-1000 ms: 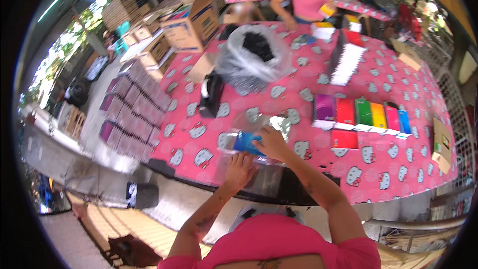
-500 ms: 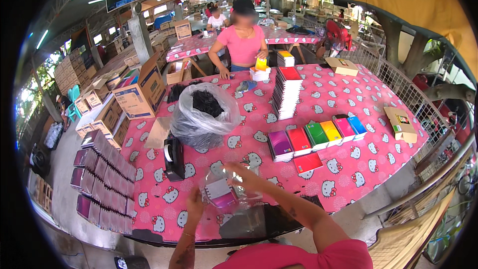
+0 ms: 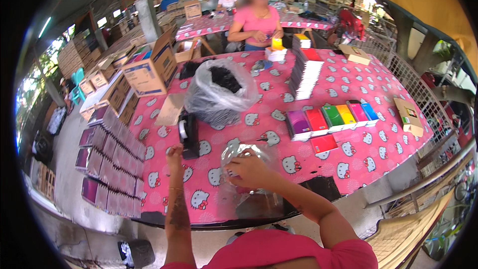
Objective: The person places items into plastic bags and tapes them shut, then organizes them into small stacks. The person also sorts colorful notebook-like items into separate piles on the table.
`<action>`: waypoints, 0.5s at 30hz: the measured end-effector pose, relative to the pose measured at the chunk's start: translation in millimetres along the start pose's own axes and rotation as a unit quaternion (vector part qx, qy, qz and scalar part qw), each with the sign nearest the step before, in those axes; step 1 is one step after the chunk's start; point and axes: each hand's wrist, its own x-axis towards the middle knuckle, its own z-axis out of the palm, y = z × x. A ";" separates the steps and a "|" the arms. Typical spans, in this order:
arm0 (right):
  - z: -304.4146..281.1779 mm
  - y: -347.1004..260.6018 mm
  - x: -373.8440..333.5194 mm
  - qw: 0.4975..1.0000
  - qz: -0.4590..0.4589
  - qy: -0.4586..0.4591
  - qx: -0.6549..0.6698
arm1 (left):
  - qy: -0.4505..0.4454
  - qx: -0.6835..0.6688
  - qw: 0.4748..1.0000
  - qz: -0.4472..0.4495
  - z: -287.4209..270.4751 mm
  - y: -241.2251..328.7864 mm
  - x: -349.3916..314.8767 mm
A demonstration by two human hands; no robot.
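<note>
My right hand [image 3: 249, 170] is over a clear plastic bag [image 3: 256, 200] at the near middle of the table, its fingers bent onto the plastic. A notebook with a purple cover shows faintly through the bag, mostly hidden by the hand. My left hand [image 3: 174, 155] is raised beside the black tape dispenser [image 3: 189, 142], its fingers drawn together; whatever they hold is too small to make out. A big clear sack of black material [image 3: 219, 92] stands beyond the dispenser.
Spiral notebooks [image 3: 112, 169] stand stacked at the left edge. Colourful notebooks [image 3: 328, 121] lie in a row at right, a tall notebook stack [image 3: 304, 74] behind. An open carton [image 3: 149, 69] is at far left. A co-worker [image 3: 259, 17] stands across the patterned table [image 3: 358, 139].
My left hand has left the bagged notebook and moved up and left to the tape dispenser. My right hand has come down over the bag. The co-worker's hands have come together.
</note>
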 end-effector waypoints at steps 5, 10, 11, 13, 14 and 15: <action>-4.5 -0.6 3.7 0.998 0.050 -0.033 -0.034 | -0.014 0.333 0.943 0.008 6.9 13.9 -20.4; -5.2 -7.5 6.6 0.996 0.074 -0.031 -0.046 | -0.135 0.426 0.889 0.096 8.2 61.5 -42.6; -7.3 -8.9 8.4 0.995 0.080 -0.035 -0.045 | -0.214 0.293 0.929 0.077 11.6 68.5 -51.0; -6.3 -9.4 2.8 0.993 0.097 -0.044 -0.041 | -0.387 0.026 0.922 -0.025 55.4 97.5 -93.8; -5.5 -10.9 6.0 0.994 0.093 -0.046 -0.038 | -0.419 0.031 0.907 -0.017 63.0 97.4 -105.6; -5.8 -9.9 8.7 0.994 0.091 -0.049 -0.038 | -0.453 0.034 0.891 -0.010 70.2 95.6 -113.2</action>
